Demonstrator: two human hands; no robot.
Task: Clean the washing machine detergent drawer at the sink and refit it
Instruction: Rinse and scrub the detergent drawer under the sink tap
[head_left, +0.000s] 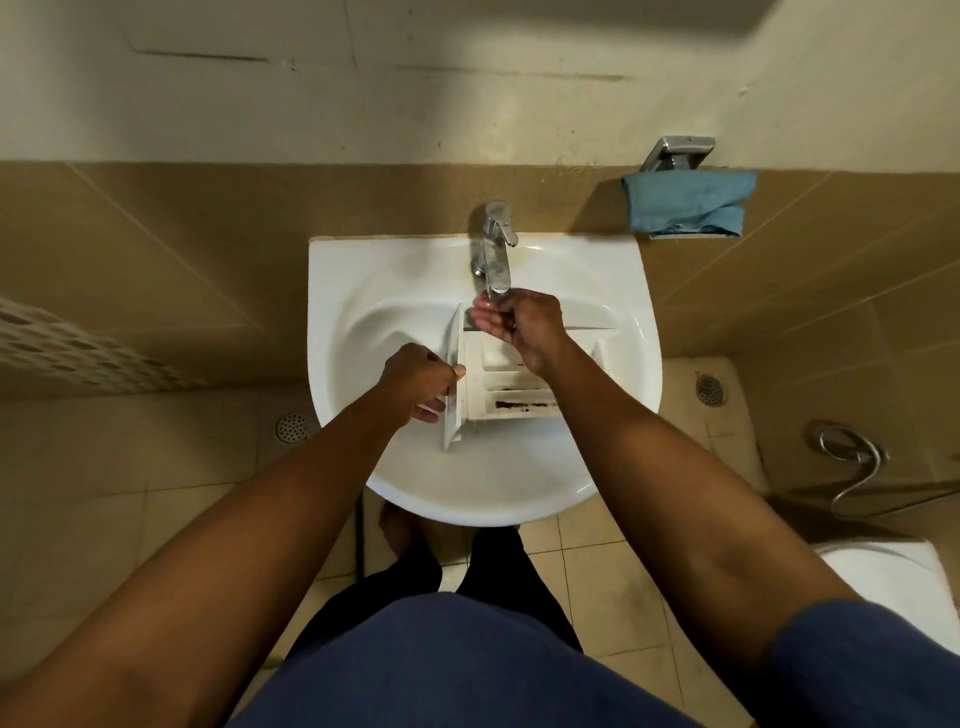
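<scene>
Drawer (511, 396) in sink (337, 270), left hand (418, 382) round it, right hand (524, 325) under tap (496, 249), hold unclear.

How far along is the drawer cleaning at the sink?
Done: the detergent drawer is out and lying in the sink. In hand: the left hand grips its front panel while the right hand is up at the tap spout. Left: dark residue lines one compartment, so scrubbing, rinsing and refitting remain.

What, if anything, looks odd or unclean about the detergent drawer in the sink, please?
Dark reddish-brown residue lines the slotted compartments of the detergent drawer nearest the person, so it is not yet clean. The left hand grips its front panel.
</scene>
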